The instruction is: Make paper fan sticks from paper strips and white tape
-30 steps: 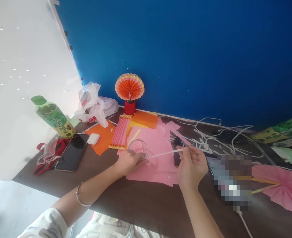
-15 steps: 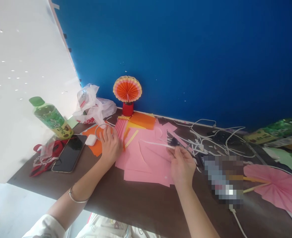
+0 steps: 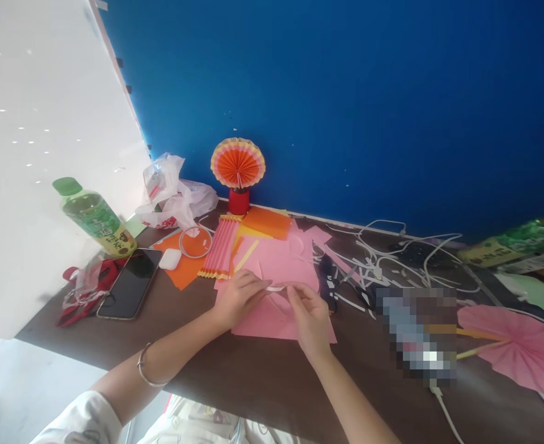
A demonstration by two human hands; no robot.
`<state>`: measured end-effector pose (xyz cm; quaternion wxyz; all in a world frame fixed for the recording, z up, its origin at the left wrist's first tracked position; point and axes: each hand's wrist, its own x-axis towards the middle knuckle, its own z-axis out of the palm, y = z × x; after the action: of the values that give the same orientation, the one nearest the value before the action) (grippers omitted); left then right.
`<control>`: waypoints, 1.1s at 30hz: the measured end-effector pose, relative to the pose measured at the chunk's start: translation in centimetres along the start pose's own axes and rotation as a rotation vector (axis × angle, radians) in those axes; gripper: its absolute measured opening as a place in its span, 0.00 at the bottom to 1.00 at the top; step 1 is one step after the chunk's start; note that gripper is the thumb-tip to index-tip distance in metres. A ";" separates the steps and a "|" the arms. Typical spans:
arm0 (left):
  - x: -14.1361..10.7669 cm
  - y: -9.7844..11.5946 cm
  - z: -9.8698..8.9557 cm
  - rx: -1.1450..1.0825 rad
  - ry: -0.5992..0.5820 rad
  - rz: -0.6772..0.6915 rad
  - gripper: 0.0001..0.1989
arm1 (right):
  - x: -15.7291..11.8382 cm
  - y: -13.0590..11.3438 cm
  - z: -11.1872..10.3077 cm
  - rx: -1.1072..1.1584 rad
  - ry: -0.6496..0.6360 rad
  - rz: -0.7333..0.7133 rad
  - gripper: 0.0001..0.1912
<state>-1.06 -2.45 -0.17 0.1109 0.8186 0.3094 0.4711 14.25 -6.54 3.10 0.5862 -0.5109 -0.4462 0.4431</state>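
Over a stack of pink paper [image 3: 253, 324], a thin white strip [image 3: 276, 288] is stretched between both of my hands. My left hand [image 3: 240, 301] pinches its left end, and my right hand [image 3: 309, 311] pinches the other. Whether the strip is tape or paper I cannot tell. Just beyond my left hand lies a pleated pink sheet [image 3: 222, 245] with yellow edges. A narrow yellow strip [image 3: 247, 255] rests on the pink paper. Left of the pleated sheet, a ring-shaped roll [image 3: 181, 245] lies on orange paper [image 3: 178, 277].
A round folded-paper fan [image 3: 237, 163] stands on a red base [image 3: 239, 201] by the blue wall. At left are a bottle [image 3: 94, 216], a phone [image 3: 131, 287] and a white case [image 3: 170, 259]. Scissors [image 3: 362, 293], white scraps, cables [image 3: 432, 262] and a pink fan [image 3: 522, 348] lie at right.
My left hand has left the roll and pleated sheet and moved right to the white strip. My right hand has moved left, bringing the strip over the middle of the pink paper.
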 end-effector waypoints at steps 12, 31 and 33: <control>-0.5 0.0 -0.1 0.147 -0.014 0.034 0.10 | -0.4 -0.6 0.6 -0.123 0.081 0.001 0.10; 0.2 1.0 -0.4 -0.090 -0.064 -0.116 0.13 | 0.8 0.6 -1.3 0.164 -0.145 0.074 0.09; 0.3 1.5 -0.6 -0.243 -0.107 -0.174 0.13 | 0.8 0.2 -1.3 0.083 -0.176 0.035 0.11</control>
<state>-0.83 -3.51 1.09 0.2660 0.7931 0.3136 0.4494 15.68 -5.99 2.81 0.5573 -0.4531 -0.4682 0.5147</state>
